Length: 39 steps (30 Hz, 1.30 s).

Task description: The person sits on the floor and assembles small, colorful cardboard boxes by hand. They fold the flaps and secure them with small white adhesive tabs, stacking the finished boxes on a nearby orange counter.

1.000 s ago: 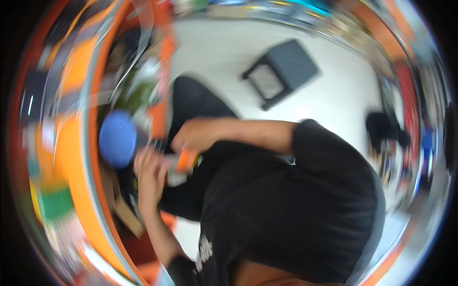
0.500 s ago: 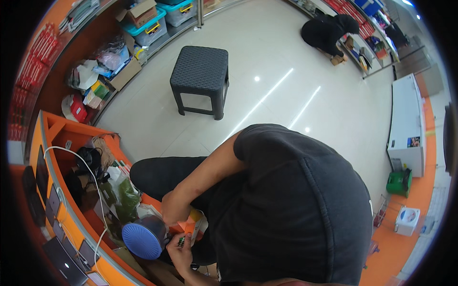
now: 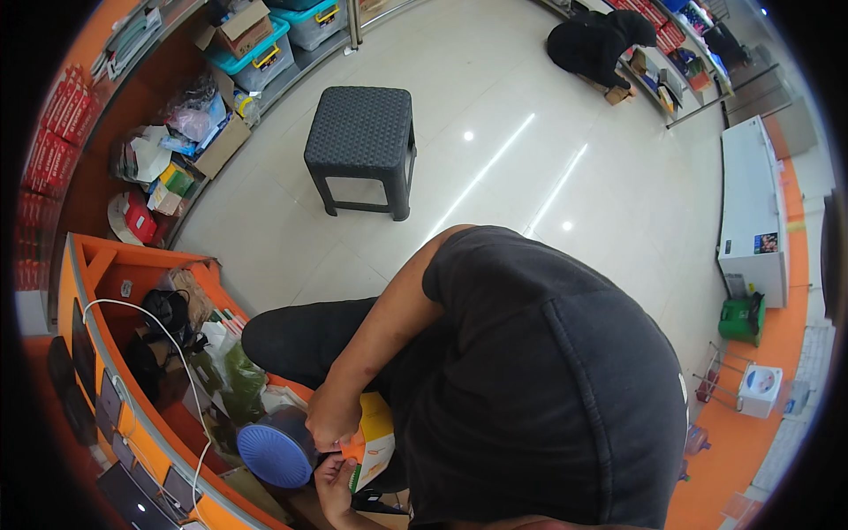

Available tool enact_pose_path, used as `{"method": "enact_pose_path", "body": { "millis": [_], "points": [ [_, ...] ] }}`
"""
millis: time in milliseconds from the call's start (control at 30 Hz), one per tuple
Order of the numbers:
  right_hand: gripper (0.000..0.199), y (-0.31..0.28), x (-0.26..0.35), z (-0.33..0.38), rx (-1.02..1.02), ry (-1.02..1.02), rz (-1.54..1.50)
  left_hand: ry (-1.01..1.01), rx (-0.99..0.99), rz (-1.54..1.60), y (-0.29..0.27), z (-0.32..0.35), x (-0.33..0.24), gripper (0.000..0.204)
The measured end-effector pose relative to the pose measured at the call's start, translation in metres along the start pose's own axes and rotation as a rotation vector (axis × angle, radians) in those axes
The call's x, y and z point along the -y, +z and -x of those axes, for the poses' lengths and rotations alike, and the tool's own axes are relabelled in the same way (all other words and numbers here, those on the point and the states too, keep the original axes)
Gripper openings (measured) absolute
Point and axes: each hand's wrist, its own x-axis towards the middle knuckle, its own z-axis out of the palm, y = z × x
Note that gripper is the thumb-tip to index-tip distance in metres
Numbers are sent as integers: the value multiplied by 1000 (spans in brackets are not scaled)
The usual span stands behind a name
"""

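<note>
A small yellow and white carton (image 3: 378, 433), with an orange flap and a green striped edge, is between my hands beside my lap. My right hand (image 3: 334, 417) is closed, its bent fingers at the orange flap. Below it, my left hand (image 3: 333, 486) pinches the orange flap's lower side between thumb and fingers. Part of the carton is hidden behind my right hand and dark clothing. Just left of both hands stands a tub with a round, ribbed blue lid (image 3: 274, 447).
An orange counter (image 3: 84, 265) with open compartments curves along the left, holding plastic bags (image 3: 238, 380) and a white cable (image 3: 181, 353). A dark woven-pattern stool (image 3: 360, 132) stands on the tiled floor. Another person (image 3: 592, 49) crouches by shelves far right. A white chest freezer (image 3: 751, 212) stands right.
More of the carton's yellow and white side now shows. My right hand has come down closer to my left hand at the orange flap. The view has shifted slightly.
</note>
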Motion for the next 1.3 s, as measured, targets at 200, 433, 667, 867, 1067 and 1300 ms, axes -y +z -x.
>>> {"method": "enact_pose_path", "body": {
  "millis": [200, 433, 667, 867, 1067, 1300],
  "points": [
    [18, 0, 8, 2, -198, 1, -24, 112, -123, 104, -9, -12, 12, 18],
    [15, 13, 1, 0, -270, -82, 66, 61, -12, 96, -21, -25, 4, 34],
    [14, 23, 4, -2, -249, -57, -27, 49, -15, 50, -9, -18, -3, 17],
    [12, 14, 15, 10, -193, 41, -46, 47, 0, 30, 10, -8, -8, 16],
    [15, 14, 19, 4, -65, -11, -110, 102, -50, 67, 5, -14, 53, 11],
    [34, -13, 23, -14, 72, 171, -171, 143, -83, 153, 28, 1, 8, 15]
  ]
}}
